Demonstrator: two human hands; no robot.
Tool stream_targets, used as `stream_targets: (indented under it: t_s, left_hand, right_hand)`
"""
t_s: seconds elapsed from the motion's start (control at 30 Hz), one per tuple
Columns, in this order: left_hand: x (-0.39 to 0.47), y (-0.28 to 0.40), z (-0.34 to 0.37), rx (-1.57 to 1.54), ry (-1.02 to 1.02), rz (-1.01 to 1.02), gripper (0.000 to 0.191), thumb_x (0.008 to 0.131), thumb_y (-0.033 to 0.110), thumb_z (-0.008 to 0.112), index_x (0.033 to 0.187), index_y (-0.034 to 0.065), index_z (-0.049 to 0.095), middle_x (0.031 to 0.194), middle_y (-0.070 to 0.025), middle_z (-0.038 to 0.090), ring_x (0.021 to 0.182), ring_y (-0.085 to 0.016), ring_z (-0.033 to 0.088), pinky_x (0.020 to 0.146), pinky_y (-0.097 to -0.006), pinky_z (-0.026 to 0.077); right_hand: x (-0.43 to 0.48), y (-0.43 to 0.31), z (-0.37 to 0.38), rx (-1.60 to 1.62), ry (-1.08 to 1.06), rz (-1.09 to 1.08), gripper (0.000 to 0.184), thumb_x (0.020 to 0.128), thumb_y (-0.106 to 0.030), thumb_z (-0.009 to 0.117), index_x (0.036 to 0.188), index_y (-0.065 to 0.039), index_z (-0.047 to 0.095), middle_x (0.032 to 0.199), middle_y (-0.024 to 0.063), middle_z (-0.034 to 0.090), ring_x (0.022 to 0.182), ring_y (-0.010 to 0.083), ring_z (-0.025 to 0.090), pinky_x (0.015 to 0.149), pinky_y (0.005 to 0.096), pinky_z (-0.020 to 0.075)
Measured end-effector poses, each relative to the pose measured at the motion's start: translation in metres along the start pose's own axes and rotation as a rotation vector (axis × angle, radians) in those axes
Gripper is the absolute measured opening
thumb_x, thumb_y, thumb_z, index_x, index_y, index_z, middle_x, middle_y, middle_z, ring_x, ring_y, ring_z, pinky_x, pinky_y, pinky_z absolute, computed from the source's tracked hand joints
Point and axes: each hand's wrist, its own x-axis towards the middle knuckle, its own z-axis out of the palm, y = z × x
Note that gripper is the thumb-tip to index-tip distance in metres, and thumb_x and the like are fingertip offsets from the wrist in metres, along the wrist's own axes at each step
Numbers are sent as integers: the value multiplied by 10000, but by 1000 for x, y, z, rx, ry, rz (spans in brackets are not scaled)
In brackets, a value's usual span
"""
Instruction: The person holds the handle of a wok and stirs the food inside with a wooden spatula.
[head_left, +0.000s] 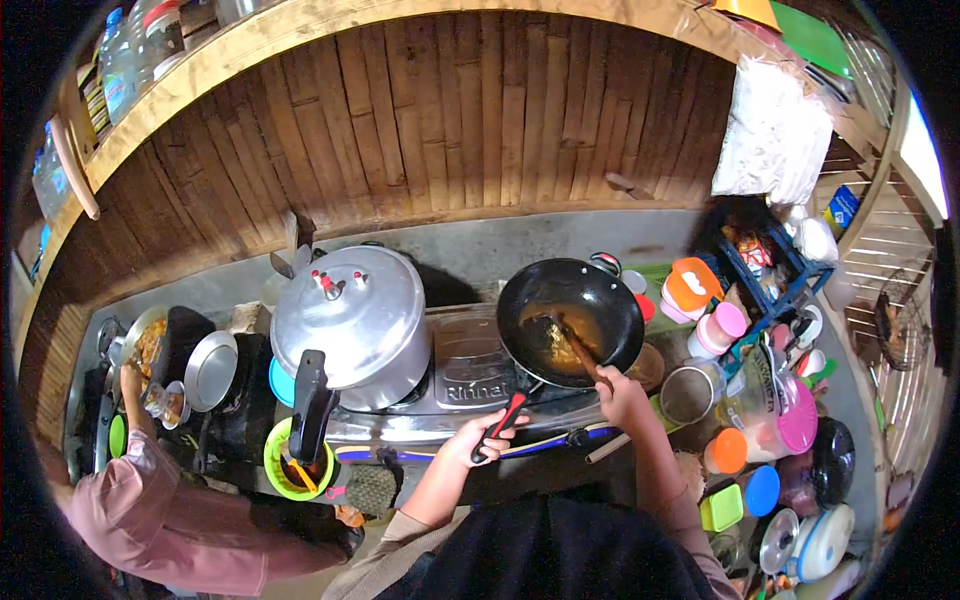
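A black wok (517, 300) rests on the right burner of a Rinnai gas stove (472, 352). My left hand (480, 439) is closed around its black and red handle (501, 427). Gripped in my right hand (621, 397) is a wooden spatula (581, 349), its blade dipped in the brown oil or liquid (592, 319) in the wok. Pale golden bits of food (559, 345) lie around the blade. Over the left burner stands a large aluminium pressure cooker (360, 322) with its lid on and its black handle pointing towards me.
At the left, another person (165, 510) reaches into a bowl of food (150, 341). A lime-green bowl (277, 476) with an orange spoon sits before the cooker. Plastic containers (724, 450) and a blue basket (780, 285) crowd the right side. A bamboo wall (450, 112) rises behind.
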Motion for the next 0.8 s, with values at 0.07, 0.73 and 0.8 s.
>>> stream_targets:
  t_s: [0.07, 0.73, 0.8]
  left_hand:
    - [1, 0, -2, 11, 10, 7, 430, 957, 319, 469, 1259, 17, 426, 701, 16, 414, 451, -33, 347, 336, -144, 256]
    - [2, 1, -4, 40, 38, -9, 451, 969, 336, 431, 1290, 20, 413, 676, 12, 390, 439, -33, 325, 348, -154, 267]
    - [2, 0, -3, 40, 37, -15, 463, 969, 341, 431, 1291, 9, 409, 675, 12, 389, 439, -34, 324, 347, -155, 266]
  right_hand:
    - [14, 9, 6, -6, 14, 21, 263, 848, -139, 576, 1095, -51, 585, 969, 232, 628, 924, 387, 606, 792, 434, 491]
    - [-4, 31, -33, -112, 68, 121, 293, 848, -146, 549, 1134, -80, 566, 923, 239, 631, 878, 423, 600, 758, 496, 479]
    - [-18, 19, -51, -115, 15, 230, 289, 842, -125, 548, 1123, -64, 570, 910, 249, 628, 871, 427, 600, 755, 497, 479]
